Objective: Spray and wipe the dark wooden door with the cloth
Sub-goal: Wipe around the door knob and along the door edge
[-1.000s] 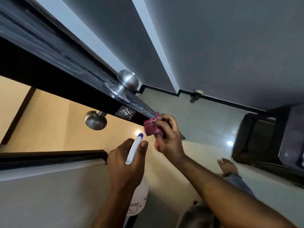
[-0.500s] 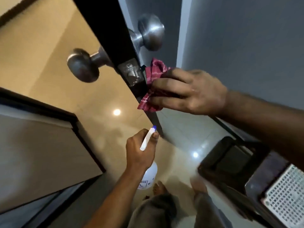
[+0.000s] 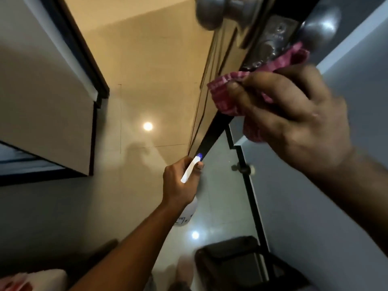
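Observation:
The dark wooden door (image 3: 212,135) is seen edge-on, running from the top right down to the middle. Two round metal knobs (image 3: 210,12) and a metal latch plate (image 3: 270,43) sit near its top. My right hand (image 3: 294,114) grips a red checked cloth (image 3: 224,95) and presses it against the door's edge just under the latch plate. Lower down, my left hand (image 3: 180,181) holds a white spray bottle (image 3: 190,171) with a blue nozzle tip, close to the door's edge.
A dark door frame (image 3: 84,51) runs along the left wall. A black skirting strip (image 3: 252,196) lines the grey wall on the right, with a door stopper (image 3: 241,168) on it. A dark piece of furniture (image 3: 233,261) stands on the glossy tiled floor below.
The view has tilted further down and closer to the door's edge. My right hand keeps the cloth on the edge below the latch. My left hand with the bottle stays low.

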